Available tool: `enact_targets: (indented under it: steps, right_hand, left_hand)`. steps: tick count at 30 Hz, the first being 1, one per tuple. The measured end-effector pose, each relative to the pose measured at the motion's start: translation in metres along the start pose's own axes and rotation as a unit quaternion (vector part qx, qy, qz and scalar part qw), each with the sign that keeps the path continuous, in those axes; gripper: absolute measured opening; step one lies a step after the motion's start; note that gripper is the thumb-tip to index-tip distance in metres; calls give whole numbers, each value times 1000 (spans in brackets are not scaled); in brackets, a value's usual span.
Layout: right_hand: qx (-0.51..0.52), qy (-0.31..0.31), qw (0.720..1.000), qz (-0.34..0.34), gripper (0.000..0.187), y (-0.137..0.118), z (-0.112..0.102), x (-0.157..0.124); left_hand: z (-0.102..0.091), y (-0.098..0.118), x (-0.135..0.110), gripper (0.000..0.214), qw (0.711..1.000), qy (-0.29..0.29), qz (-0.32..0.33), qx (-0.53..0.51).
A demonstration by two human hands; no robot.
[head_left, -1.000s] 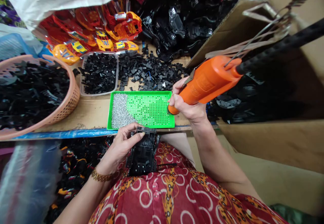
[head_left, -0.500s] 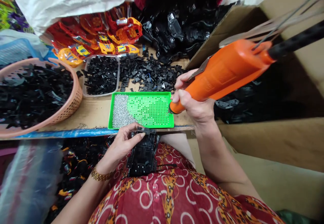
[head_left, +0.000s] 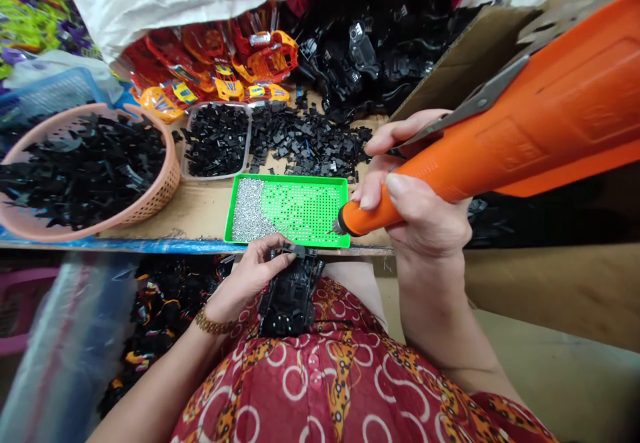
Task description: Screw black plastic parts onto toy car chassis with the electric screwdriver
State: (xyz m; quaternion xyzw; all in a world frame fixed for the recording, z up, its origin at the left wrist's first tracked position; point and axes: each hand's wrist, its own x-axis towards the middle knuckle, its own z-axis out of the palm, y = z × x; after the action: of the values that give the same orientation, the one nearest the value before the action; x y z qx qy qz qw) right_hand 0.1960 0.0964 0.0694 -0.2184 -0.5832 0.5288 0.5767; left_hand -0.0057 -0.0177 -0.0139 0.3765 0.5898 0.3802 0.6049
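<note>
Orange plastic screwdriver (head_left: 505, 139), tip just beyond-right of black plastic chassis (head_left: 287, 296)
Right fingers (head_left: 410, 193) wrap screwdriver; left fingers (head_left: 275, 267) hold chassis.

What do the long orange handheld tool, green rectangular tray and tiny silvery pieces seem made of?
Long orange handheld tool: probably satin plastic, with moulded-looking panels. Green rectangular tray: likely smooth plastic, evenly coloured and perforated. Tiny silvery pieces: probably shiny metal, given their bright glints.

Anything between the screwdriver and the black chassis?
Yes: in this view, the near rim of the green tray lies between the orange screwdriver and the black chassis, whose far end the left hand holds.
</note>
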Motion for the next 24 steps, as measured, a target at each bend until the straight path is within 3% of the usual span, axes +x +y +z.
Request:
enact_targets:
  steps: [6, 13, 24]
  right_hand:
    - [57, 10, 998, 3, 29, -5, 12, -2]
    - [-3, -43, 998, 50, 27, -12, 19, -8]
    - [32, -60, 997, 46, 32, 5, 33, -16]
  left_hand:
    - [0, 0, -2, 21, 1000, -5, 7, 23]
    - [1, -5, -3, 18, 999, -6, 25, 20]
    - [2, 0, -5, 17, 999, 2, 41, 29]
